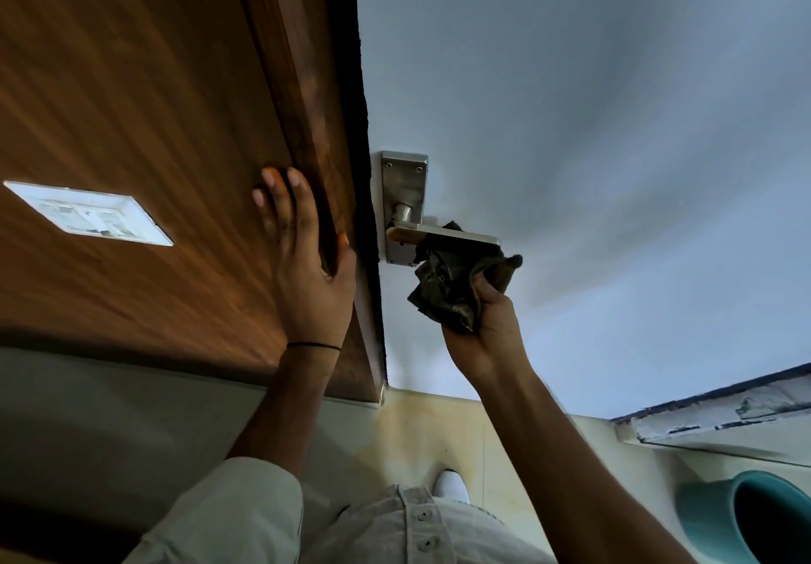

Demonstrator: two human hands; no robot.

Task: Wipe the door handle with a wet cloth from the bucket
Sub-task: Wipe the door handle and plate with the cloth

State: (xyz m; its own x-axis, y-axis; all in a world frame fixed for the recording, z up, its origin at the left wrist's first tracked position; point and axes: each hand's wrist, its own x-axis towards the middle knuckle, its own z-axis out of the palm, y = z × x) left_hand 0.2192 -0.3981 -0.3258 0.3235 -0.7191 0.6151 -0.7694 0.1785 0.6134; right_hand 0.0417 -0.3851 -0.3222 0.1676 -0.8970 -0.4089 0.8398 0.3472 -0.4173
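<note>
A silver lever door handle [456, 236] on a metal backplate [403, 186] sits on the pale blue-white door [570, 124]. My right hand [482, 331] is shut on a dark, crumpled wet cloth [447, 287], which is pressed up against the underside and outer end of the lever. My left hand [307, 265] lies flat with fingers spread on the brown wooden door frame [307, 80], holding nothing. A teal bucket [746, 515] stands on the floor at the lower right, partly cut off by the frame edge.
A white switch plate [87, 212] is set in the brown wood panel at the left. Cream floor tiles [417, 432] lie below, with my white shoe [452, 484] on them. A chipped white ledge [724, 410] runs at the right above the bucket.
</note>
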